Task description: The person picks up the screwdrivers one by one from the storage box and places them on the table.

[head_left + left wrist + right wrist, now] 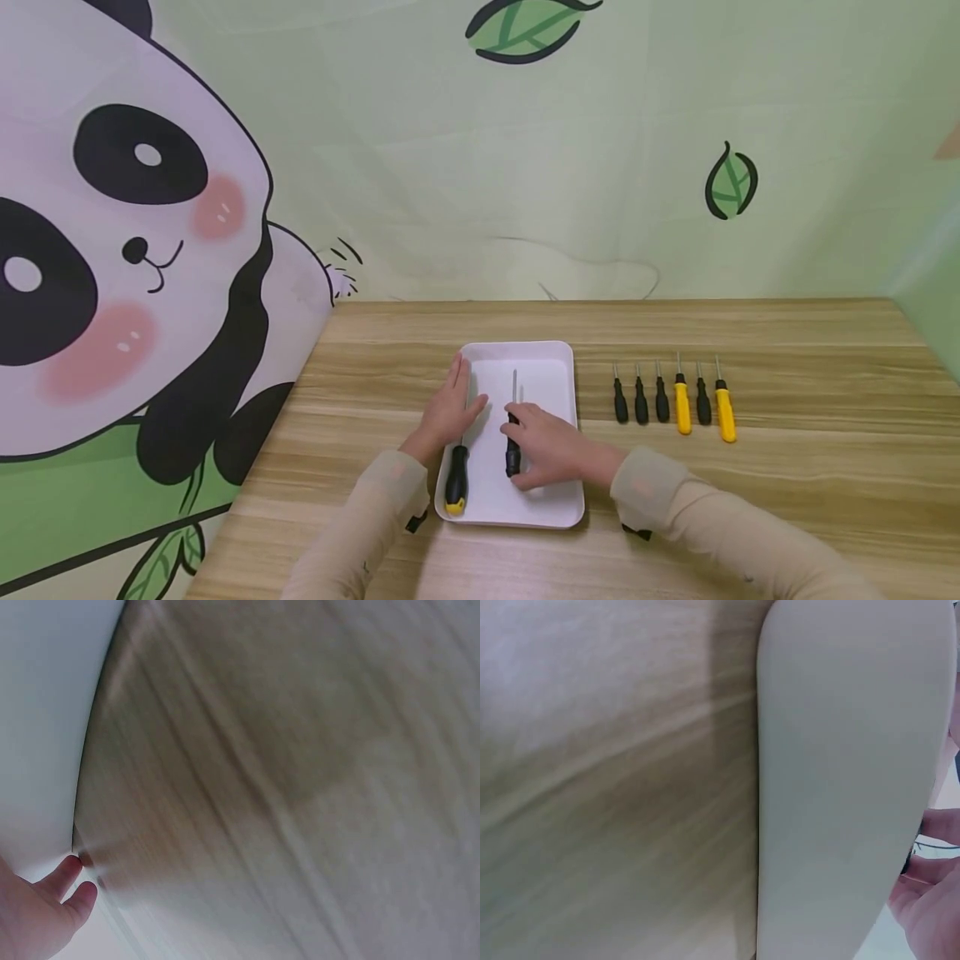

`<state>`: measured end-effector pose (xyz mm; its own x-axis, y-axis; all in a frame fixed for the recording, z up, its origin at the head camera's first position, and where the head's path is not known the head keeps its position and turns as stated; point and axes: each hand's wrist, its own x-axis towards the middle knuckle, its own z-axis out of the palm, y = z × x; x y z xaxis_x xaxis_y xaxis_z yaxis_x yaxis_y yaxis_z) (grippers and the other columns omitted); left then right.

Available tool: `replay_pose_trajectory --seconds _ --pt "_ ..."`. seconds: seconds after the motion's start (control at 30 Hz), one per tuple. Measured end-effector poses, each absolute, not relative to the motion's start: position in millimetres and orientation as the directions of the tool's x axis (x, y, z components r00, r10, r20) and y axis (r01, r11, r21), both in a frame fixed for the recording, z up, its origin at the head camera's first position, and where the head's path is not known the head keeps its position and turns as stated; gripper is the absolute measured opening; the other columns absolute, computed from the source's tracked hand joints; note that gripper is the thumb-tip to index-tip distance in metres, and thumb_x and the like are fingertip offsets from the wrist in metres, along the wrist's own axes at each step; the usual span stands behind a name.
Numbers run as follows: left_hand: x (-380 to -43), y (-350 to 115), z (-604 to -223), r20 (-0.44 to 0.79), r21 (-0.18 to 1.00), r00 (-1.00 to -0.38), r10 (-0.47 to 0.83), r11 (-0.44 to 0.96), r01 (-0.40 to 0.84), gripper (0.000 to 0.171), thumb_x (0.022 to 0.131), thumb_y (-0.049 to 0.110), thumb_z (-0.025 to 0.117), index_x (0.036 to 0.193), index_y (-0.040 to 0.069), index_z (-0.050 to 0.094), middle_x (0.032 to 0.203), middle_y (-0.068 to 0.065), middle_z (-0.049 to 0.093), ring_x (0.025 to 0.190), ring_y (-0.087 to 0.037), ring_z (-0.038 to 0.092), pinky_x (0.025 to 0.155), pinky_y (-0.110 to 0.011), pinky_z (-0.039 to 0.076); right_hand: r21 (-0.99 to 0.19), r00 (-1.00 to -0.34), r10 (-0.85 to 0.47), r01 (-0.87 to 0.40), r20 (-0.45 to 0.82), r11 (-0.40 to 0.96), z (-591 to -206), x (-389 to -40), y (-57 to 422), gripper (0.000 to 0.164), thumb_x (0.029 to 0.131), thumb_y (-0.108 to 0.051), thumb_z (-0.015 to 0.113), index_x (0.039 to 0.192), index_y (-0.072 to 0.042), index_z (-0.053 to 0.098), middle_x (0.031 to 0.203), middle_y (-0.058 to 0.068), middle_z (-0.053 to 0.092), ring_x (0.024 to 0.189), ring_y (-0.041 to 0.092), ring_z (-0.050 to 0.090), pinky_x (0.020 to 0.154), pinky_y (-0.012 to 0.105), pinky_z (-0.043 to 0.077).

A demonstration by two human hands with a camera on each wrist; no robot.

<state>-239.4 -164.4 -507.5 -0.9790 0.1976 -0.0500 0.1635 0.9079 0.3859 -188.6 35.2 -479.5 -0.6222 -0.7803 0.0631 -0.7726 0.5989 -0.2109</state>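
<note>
The left hand [447,412], fingers straight, thumb spread, touches the rim of a white rectangular tray [487,502]; inside, the right hand [549,447], fingers curled, grips a black-handled screwdriver [513,454].

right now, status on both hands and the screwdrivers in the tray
Right hand holding black screwdriver within white tray. Left hand at tray's left edge. Possible obstacle: yellow-ended screwdriver lying along that side.
</note>
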Motion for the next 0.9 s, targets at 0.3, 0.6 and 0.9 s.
replay_pose_trajectory --seconds 0.3,0.6,0.9 --pt "-239.8 -164.5 -508.3 -0.051 0.380 -0.980 0.193 0.911 0.160 0.073 0.089 0.041 0.045 0.142 0.004 0.010 0.150 -0.009 0.000 0.119 -0.033 0.043 0.096 -0.043 0.038 -0.233 -0.629 -0.775 -0.765 0.068 0.600 -475.3 -192.9 44.5 0.064 0.069 -0.046 0.064 0.118 -0.005 0.053 0.132 0.016 0.040 0.120 0.026 0.039 0.098 0.036 0.037" --pt "-241.1 -164.8 -509.2 -0.060 0.390 -0.980 0.191 0.908 0.153 0.075 0.089 0.041 0.046 0.142 0.005 0.008 0.150 -0.009 -0.001 0.121 -0.032 0.040 0.097 -0.043 0.036 -0.240 -0.631 -0.773 -0.763 0.071 0.600 -470.1 -197.5 55.4 0.066 0.070 -0.045 0.065 0.119 -0.003 0.052 0.132 0.019 0.039 0.121 0.029 0.039 0.099 0.039 0.037" --pt "-240.9 -165.7 -509.5 -0.047 0.378 -0.977 0.210 0.909 0.178 0.074 0.089 0.041 0.045 0.142 0.003 0.008 0.150 -0.010 -0.001 0.119 -0.032 0.043 0.094 -0.042 0.039 -0.245 -0.658 -0.750 -0.739 0.062 0.628 -464.3 -199.1 68.2 0.065 0.070 -0.044 0.065 0.119 -0.004 0.052 0.134 0.018 0.038 0.122 0.030 0.037 0.097 0.040 0.039"
